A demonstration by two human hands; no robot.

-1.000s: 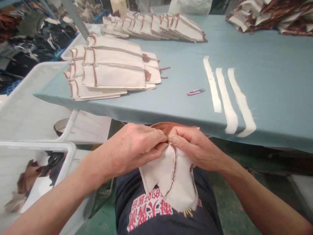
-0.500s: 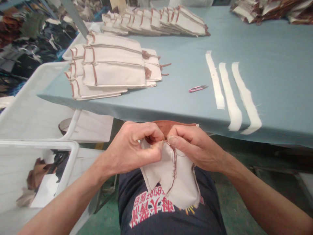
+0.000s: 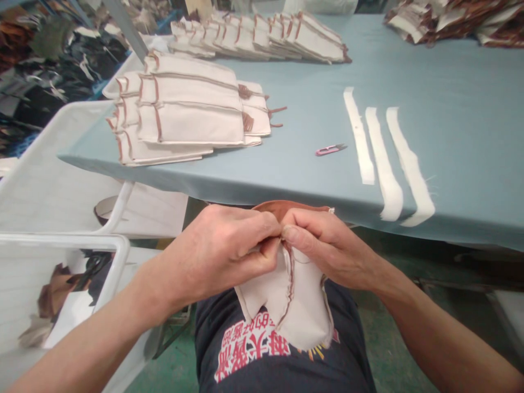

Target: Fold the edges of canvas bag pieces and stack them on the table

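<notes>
A cream sewn pouch piece with a puckered brown seam and a brown strip at its top hangs over my lap. My right hand grips its upper edge between thumb and bent fingers. Close against the right thumb, my left hand is closed in a pinch at the top of the seam. Its fingertips hide exactly what part is pinched. On the table beyond my hands lie pink-handled thread snips.
The blue-covered table holds stacked cream pieces, a fanned row of similar pieces, three white strips and brown-and-cream bundles. White plastic bins with scraps stand at the left.
My left hand has moved slightly right and rolled over, its fingertips now meeting my right thumb at the seam. My right hand keeps its grip on the cream piece.
</notes>
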